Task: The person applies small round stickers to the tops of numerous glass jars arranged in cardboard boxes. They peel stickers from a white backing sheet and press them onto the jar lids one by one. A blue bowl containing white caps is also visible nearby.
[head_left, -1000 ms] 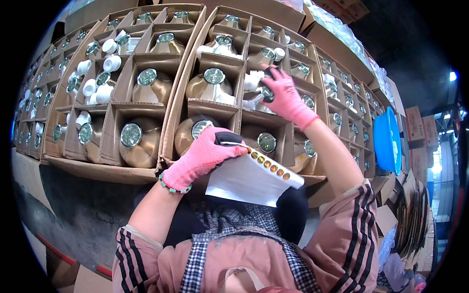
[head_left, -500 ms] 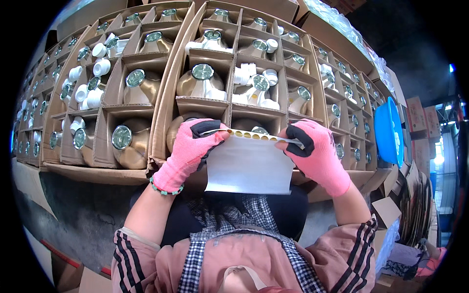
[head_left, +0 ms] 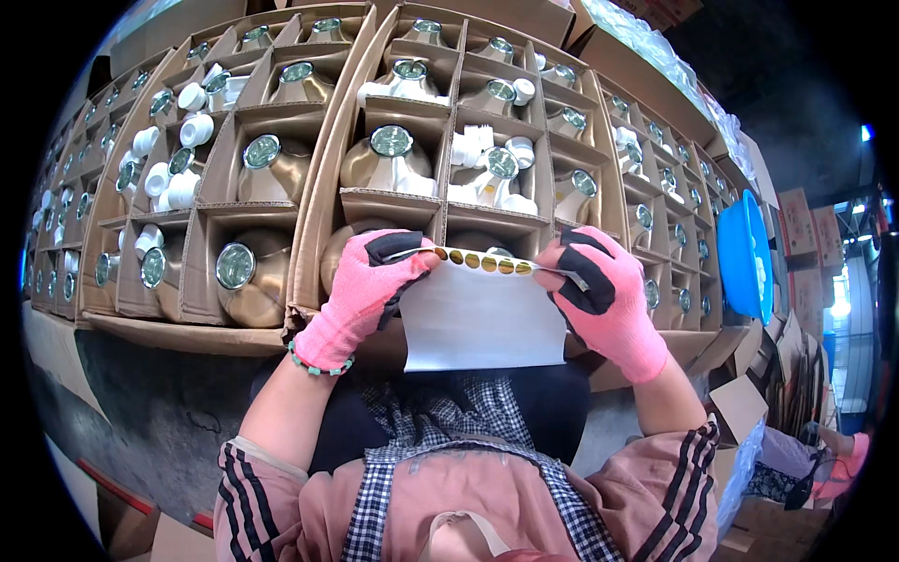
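Both my hands wear pink gloves with black patches. My left hand (head_left: 363, 292) grips the upper left corner of a white backing sheet (head_left: 479, 318) that carries a row of small round gold stickers (head_left: 483, 263) along its top edge. My right hand (head_left: 607, 302) pinches the sheet's upper right end, at the last stickers. The sheet hangs over my lap, just in front of an open cardboard box (head_left: 403, 112) split by dividers into cells. Each cell holds a golden-brown bottle (head_left: 382, 161) with a round sealed mouth; some cells also hold white caps (head_left: 473, 145).
A second divided box (head_left: 192, 201) of the same bottles and white caps stands to the left, with more boxes beyond it. A blue round basin (head_left: 742, 255) leans at the right. Stacked cardboard and folded cartons (head_left: 796, 375) crowd the right side. Dark concrete floor (head_left: 159, 412) lies below left.
My right hand came back from a bottle in the box to the sheet's right end. Both hands now hold the sticker sheet stretched between them; the view tilted slightly down.
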The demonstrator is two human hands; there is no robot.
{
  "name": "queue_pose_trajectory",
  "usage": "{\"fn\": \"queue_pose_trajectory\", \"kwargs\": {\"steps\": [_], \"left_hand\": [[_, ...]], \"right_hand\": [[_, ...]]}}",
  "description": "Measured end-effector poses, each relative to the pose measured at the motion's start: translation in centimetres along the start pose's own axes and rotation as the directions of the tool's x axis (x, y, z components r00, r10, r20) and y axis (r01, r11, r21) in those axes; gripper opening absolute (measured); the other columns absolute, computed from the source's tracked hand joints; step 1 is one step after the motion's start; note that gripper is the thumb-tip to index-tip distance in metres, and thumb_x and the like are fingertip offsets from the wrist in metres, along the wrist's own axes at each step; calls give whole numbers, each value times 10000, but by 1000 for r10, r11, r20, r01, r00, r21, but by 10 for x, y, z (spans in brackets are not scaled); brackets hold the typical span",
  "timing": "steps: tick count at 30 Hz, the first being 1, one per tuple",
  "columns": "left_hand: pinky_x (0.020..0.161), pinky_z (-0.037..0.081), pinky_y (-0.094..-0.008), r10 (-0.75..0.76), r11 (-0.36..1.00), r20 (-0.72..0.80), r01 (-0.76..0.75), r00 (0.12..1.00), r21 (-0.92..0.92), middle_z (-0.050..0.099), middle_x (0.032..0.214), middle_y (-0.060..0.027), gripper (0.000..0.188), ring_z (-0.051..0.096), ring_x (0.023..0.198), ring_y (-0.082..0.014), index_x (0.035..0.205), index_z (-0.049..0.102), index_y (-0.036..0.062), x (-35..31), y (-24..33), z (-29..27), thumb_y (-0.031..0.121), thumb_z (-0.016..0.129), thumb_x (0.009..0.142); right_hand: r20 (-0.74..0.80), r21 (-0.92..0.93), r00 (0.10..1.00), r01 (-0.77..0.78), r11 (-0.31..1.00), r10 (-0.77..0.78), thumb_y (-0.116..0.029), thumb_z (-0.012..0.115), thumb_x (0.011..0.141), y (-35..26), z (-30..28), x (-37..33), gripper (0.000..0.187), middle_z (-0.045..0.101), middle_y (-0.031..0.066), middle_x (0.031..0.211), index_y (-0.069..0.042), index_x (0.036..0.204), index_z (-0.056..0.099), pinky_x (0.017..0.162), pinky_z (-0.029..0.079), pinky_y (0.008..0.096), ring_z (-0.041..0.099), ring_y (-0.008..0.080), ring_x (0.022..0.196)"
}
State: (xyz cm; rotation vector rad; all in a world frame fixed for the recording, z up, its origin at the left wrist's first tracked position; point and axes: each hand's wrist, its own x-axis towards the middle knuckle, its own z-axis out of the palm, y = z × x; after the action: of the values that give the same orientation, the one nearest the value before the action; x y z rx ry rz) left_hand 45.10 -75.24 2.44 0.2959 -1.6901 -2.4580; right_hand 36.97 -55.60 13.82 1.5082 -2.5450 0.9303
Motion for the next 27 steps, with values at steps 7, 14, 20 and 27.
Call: {"fn": "queue_pose_trajectory", "kwargs": {"steps": [7, 14, 20, 27], "left_hand": [[612, 434, -190, -23, 1000, -33, 23, 999, 3, 604, 738, -1, 220, 542, 668, -59, 811, 634, 19, 2, -4, 1, 178, 718, 683], [601, 438, -195, -40, 999, -66, 40, 997, -12, 604, 741, -6, 241, 543, 660, -65, 815, 633, 24, 1, -4, 1, 190, 731, 670], [600, 444, -201, -62, 998, -56, 60, 996, -28, 605, 729, -10, 229, 546, 658, -68, 802, 635, 17, 1, -1, 1, 184, 724, 673], [488, 363, -176, -136, 966, 226, 78, 965, 247, 546, 629, 36, 164, 463, 561, -17, 796, 628, 15, -1, 6, 4, 134, 681, 696]], "right_hand": [[68, -154, 988, 150, 977, -140, -8, 641, 605, 8, -4, 0, 232, 548, 101, 789, -47, 822, 569, 723, 437, 363, 534, 286, 767], [134, -201, 985, 137, 970, -111, -26, 651, 618, 9, -7, 2, 225, 556, 91, 811, -46, 826, 570, 735, 429, 371, 536, 283, 793], [147, -192, 966, 237, 952, -211, -12, 658, 567, -2, -12, 7, 250, 552, 96, 860, -38, 792, 553, 772, 419, 374, 528, 287, 876], [96, 104, 995, -30, 994, 20, -43, 676, 626, 17, 6, 84, 125, 473, 134, 1190, -35, 686, 566, 914, 351, 366, 430, 309, 1091]]}}
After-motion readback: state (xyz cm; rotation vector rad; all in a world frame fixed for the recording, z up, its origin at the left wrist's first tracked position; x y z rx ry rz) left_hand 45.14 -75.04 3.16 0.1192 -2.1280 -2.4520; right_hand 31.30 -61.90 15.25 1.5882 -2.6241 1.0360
